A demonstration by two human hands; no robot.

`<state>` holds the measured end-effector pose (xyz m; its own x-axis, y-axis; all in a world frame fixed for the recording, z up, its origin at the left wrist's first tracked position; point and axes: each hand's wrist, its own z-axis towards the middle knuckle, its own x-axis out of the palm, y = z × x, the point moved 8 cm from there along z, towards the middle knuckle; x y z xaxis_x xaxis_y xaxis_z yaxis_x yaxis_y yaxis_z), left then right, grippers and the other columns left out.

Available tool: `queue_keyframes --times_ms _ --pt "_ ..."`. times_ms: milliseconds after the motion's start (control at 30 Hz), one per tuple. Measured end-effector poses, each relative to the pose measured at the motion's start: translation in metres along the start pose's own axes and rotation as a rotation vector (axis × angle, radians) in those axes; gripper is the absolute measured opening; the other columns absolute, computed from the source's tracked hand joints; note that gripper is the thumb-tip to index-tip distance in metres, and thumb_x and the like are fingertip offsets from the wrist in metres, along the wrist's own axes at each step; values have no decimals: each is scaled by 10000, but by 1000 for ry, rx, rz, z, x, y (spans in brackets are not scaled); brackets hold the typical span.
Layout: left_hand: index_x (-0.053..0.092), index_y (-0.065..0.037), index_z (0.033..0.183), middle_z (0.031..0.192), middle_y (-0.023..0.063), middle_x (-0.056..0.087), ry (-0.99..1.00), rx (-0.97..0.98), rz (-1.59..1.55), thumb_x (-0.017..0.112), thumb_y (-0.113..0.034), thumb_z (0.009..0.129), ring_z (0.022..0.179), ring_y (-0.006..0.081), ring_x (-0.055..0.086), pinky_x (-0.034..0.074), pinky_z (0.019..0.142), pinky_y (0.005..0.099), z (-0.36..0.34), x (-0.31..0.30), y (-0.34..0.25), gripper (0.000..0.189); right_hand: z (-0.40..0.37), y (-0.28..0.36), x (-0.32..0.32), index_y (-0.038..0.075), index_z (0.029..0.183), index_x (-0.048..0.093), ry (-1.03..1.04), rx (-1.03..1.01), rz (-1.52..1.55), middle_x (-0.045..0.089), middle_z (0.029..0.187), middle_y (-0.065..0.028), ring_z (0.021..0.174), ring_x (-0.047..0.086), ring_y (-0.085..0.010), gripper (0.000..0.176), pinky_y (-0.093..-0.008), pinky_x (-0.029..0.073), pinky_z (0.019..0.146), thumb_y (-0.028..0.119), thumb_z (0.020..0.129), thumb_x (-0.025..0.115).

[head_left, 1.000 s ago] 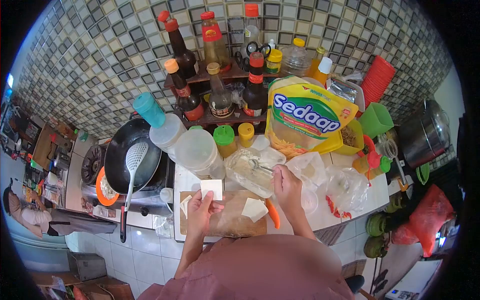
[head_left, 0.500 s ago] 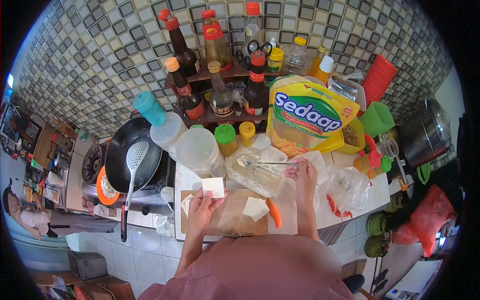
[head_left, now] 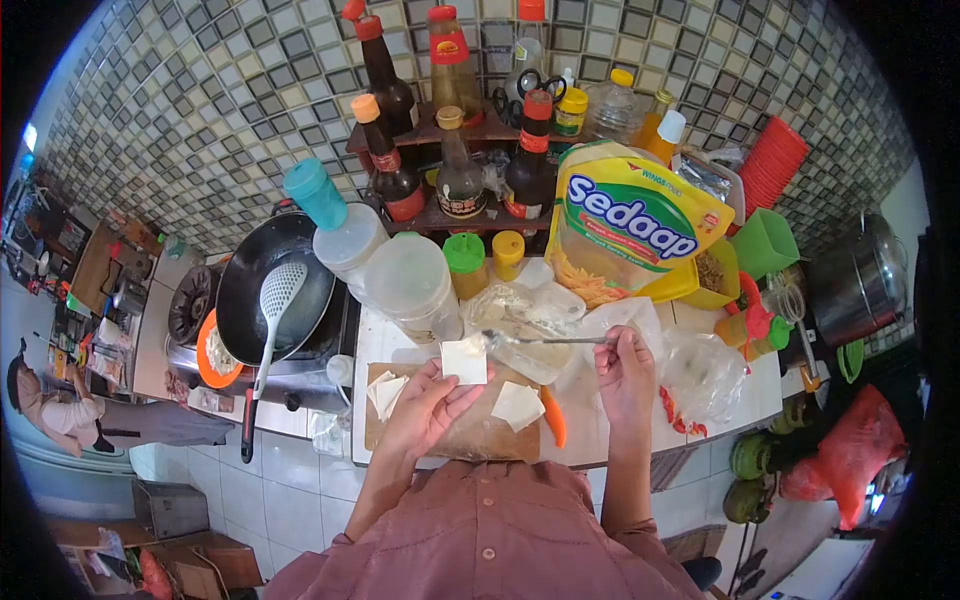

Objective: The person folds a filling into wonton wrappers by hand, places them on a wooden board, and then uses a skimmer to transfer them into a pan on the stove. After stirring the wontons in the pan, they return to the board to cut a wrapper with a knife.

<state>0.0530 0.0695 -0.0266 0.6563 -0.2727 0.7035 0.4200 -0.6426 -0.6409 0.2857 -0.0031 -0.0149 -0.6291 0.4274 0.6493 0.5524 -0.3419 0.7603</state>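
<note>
Flat across the fingers of my left hand (head_left: 432, 408) lies a square white wonton wrapper (head_left: 462, 364), pinched at its lower edge under the thumb. My right hand (head_left: 628, 372) grips the handle end of a metal spoon (head_left: 555, 340). The spoon's tip overlaps the wrapper's upper right corner, with pale paste on it. Behind the spoon sits a clear plastic tub (head_left: 530, 368) smeared with whitish filling. Below my hands, a wooden cutting board (head_left: 470, 440) carries a stack of wrappers (head_left: 518, 405) and a few more wrappers (head_left: 384, 394) at its left. An orange-handled utensil (head_left: 554, 418) rests at the board's right edge.
On the left, a black wok (head_left: 255, 275) with a slotted turner (head_left: 277, 305) sits on the stove. Plastic jars (head_left: 412, 285) stand behind the board. A Sedaap pouch (head_left: 630, 220) leans before a shelf of sauce bottles (head_left: 462, 175). Clear plastic bags (head_left: 705, 370) lie at right.
The spoon has come out of the tub and moved left to the wrapper. My left hand has shifted right with the wrapper, and my right hand slightly right and down.
</note>
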Motion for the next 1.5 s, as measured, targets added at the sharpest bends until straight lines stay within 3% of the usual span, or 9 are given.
queue_keyframes --times_ms 567,633,1167,1233,1500 --pt "338 72 1229 1198 238 480 83 -21 120 350 -56 930 1101 285 518 456 927 341 -15 19 -8 325 -14 -1 13 31 857 518 40 6 -75 582 747 -52 608 517 -89 98 -200 424 562 121 875 551" --pt "321 84 1236 1201 276 464 77 -10 99 375 -42 914 1073 333 530 483 887 385 -16 21 -10 350 -14 -2 12 34 856 514 34 7 -69 577 745 -49 609 510 -87 95 -201 418 560 118 874 553" --pt "453 101 1098 1162 315 472 18 -62 -121 379 11 901 1048 315 549 493 889 381 -13 8 -4 229 -22 7 22 24 877 480 41 -72 -180 550 755 -62 618 509 -105 102 -222 426 574 95 866 553" --pt "425 98 1150 1165 273 493 48 -50 -92 387 -16 908 1073 313 533 468 921 377 -13 9 -4 270 -23 7 22 24 874 479 37 -81 -201 547 757 -63 614 511 -106 102 -222 429 572 95 866 552" --pt "438 92 1142 1169 253 500 65 -48 -138 383 -14 910 1083 306 528 466 924 375 -11 7 -3 261 -23 10 26 42 867 471 55 -152 -283 530 764 -50 596 483 -85 113 -207 407 533 118 868 555"
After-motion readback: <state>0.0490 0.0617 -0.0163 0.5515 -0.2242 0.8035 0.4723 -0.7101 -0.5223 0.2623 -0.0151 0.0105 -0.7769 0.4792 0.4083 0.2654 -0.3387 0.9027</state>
